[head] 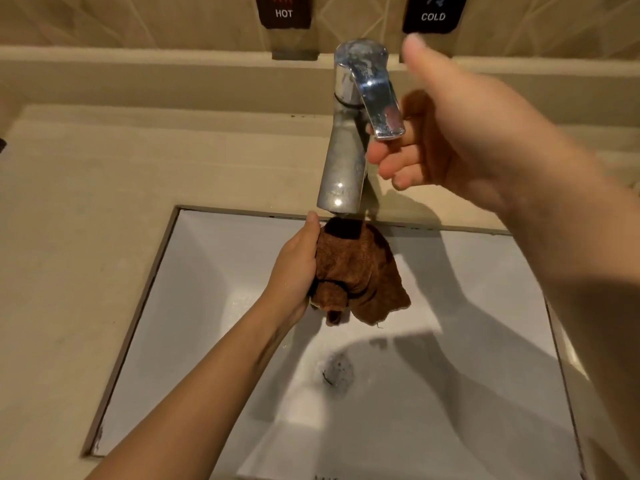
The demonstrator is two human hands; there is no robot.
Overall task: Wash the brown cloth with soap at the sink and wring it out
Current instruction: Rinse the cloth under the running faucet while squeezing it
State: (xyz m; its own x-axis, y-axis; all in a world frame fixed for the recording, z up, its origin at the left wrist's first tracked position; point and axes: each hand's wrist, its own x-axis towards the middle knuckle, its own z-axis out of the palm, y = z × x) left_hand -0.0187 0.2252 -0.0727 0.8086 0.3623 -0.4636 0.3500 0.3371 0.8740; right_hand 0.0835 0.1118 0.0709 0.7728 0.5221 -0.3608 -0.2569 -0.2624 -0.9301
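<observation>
From the head view, the left hand (296,271) is clamped on the brown cloth (360,271), gripping it bunched along its left side, thumb up near the spout. The cloth hangs over the white sink (194,306), close to the basin's back edge and directly under the mouth of the chrome faucet (343,161). Its top fold looks darker than the rest, and its lower corners droop loose above the basin, clear of the drain (337,372), which sits lower in the bowl toward the near side.

The right hand (446,133) is at the faucet's lever (375,95): the fingers (391,157) curl under the lever's free end and touch it, while the thumb stands up and apart, so the hand is loosely cupped rather than closed tight.

The sink is set into a beige bench (86,202), and the faucet stands on the bench strip behind the basin's back edge. On the tiled wall above, a dark label reading HOT (284,12) sits left of the faucet and one reading COLD (433,13) to its right.
</observation>
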